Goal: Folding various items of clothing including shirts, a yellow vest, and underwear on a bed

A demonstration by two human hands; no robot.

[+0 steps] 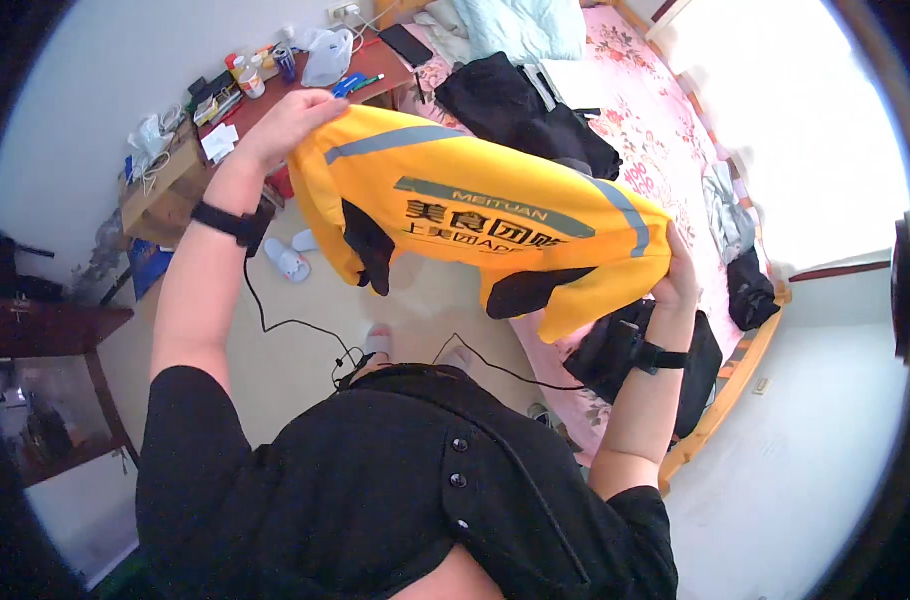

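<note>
A yellow jacket [485, 176] with grey stripes, black underarm panels and printed writing is stretched in the air in front of me. My left hand [293, 126] grips its left shoulder, higher up in the view. At the opposite shoulder, my right hand [678, 271] has hold of the cloth, with its fingers partly hidden behind the jacket. Both sleeves droop below the body of the garment. Black straps with small devices circle both my wrists, and a black cable [297, 324] runs from the left one.
A bed with a pink floral sheet [650, 120] bears black clothes [500, 97] and a pale blue pillow [526, 26]. Bottles, a can and a plastic bag [329, 56] crowd a reddish desk [380, 64]. Slippers [286, 260] lie on the floor. A dark cabinet [49, 330] stands left.
</note>
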